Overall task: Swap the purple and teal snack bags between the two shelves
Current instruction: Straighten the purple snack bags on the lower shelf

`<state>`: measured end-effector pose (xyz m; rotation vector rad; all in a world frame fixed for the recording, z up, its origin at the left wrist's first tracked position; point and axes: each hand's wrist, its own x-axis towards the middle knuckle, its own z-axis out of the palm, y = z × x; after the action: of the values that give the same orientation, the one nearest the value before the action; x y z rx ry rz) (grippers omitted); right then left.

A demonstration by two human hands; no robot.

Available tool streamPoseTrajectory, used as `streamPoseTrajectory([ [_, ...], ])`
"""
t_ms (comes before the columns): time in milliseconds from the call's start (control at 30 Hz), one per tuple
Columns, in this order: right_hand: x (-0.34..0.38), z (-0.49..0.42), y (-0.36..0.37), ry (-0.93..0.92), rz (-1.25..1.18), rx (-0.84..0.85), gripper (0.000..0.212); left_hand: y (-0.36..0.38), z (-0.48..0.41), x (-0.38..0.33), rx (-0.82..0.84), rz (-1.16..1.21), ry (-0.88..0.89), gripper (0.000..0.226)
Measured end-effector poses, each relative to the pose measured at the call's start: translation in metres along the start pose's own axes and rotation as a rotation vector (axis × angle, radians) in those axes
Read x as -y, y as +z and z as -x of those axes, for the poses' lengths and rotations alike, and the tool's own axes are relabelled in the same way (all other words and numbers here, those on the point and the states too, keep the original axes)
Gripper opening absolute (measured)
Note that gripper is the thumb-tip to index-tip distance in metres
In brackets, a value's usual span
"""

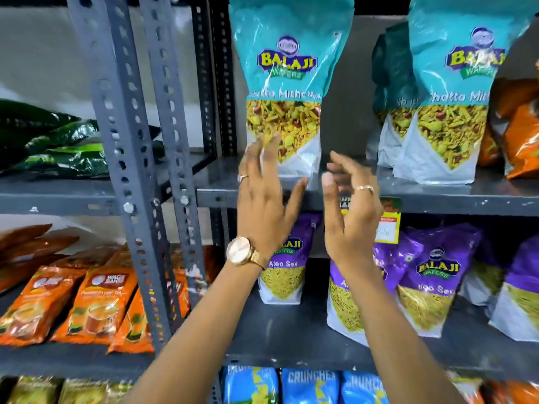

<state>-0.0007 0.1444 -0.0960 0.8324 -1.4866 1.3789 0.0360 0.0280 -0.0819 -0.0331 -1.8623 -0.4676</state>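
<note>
A teal snack bag (pixel 287 83) stands upright at the left of the upper shelf (pixel 437 196). Two more teal bags (pixel 449 106) stand further right on it. Purple snack bags stand on the lower shelf (pixel 291 342): one (pixel 287 275) behind my wrists, others (pixel 428 275) to the right. My left hand (pixel 264 199), with a watch and a ring, is spread open at the left teal bag's lower left corner; its fingertips overlap the bag. My right hand (pixel 350 205) is open just right of that bag's base, holding nothing.
Grey slotted steel uprights (pixel 128 158) divide this rack from the left one. Orange tea packets (pixel 96 304) and green bags (pixel 58 144) lie on the left rack. Orange bags (pixel 519 132) stand at the far right. Blue bags (pixel 309 386) fill the bottom shelf.
</note>
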Motion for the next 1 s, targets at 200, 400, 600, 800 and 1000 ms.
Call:
streamPoseTrajectory([
  [200, -0.046, 0.114, -0.044, 0.329, 0.042, -0.123, 0.038, 0.038, 0.112, 0.013, 0.028, 0.163, 0.213, 0.052],
  [400, -0.144, 0.21, -0.089, 0.915, 0.172, -0.008, 0.087, 0.117, 0.202, 0.051, 0.453, 0.466, -0.366, 0.054],
  [600, -0.18, 0.216, -0.097, 1.009, 0.026, 0.16, 0.082, 0.179, 0.196, 0.045, 0.763, 0.66, -0.916, 0.127],
  [800, -0.169, 0.218, -0.097, 1.071, 0.078, 0.157, 0.058, 0.18, 0.205, 0.044, 0.726, 0.694, -0.874, 0.053],
  [1000, -0.152, 0.238, -0.077, 1.026, 0.143, 0.262, 0.053, 0.142, 0.226, 0.058, 0.519, 0.633, -0.884, 0.061],
])
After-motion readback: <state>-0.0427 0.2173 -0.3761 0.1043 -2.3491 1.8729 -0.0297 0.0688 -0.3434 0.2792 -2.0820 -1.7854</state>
